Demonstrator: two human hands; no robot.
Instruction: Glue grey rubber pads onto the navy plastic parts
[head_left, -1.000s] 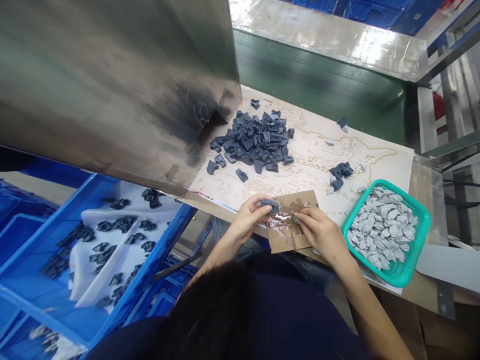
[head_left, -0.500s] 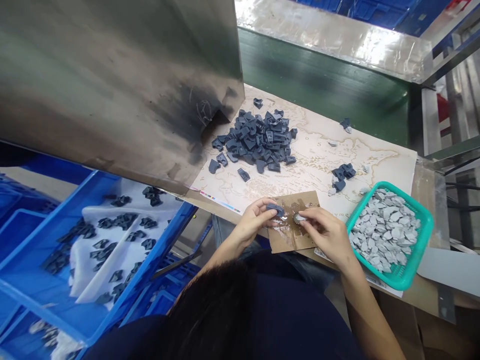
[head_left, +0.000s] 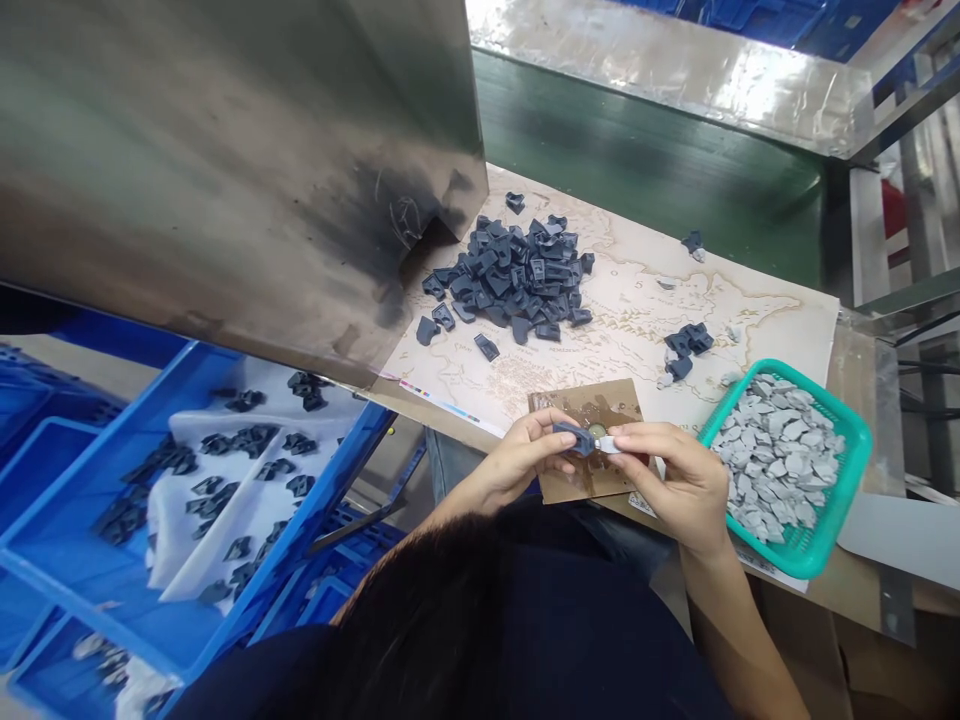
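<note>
My left hand (head_left: 536, 447) pinches a dark grey plastic piece (head_left: 576, 438) above a wet brown cardboard square (head_left: 559, 487). Between the fingertips of my right hand (head_left: 667, 470) is a small white piece (head_left: 609, 444), its end at or against the dark piece; whether they are joined is too small to tell. A small round spot (head_left: 597, 430) shows on the cardboard just behind the pieces. Beyond my hands, a heap of dark grey pieces (head_left: 517, 270) lies on a map-printed sheet (head_left: 626, 345).
At the right stands a green basket (head_left: 844, 500) of whitish pieces. A few dark pieces (head_left: 688, 342) lie behind it. A large metal panel (head_left: 247, 180) rises at the upper left. Below it, a blue crate (head_left: 67, 590) holds dark pieces on white cloth.
My right hand has lifted off the cardboard's round spot with the white piece and brought it to the dark piece. My left hand has moved slightly right, keeping the dark piece.
</note>
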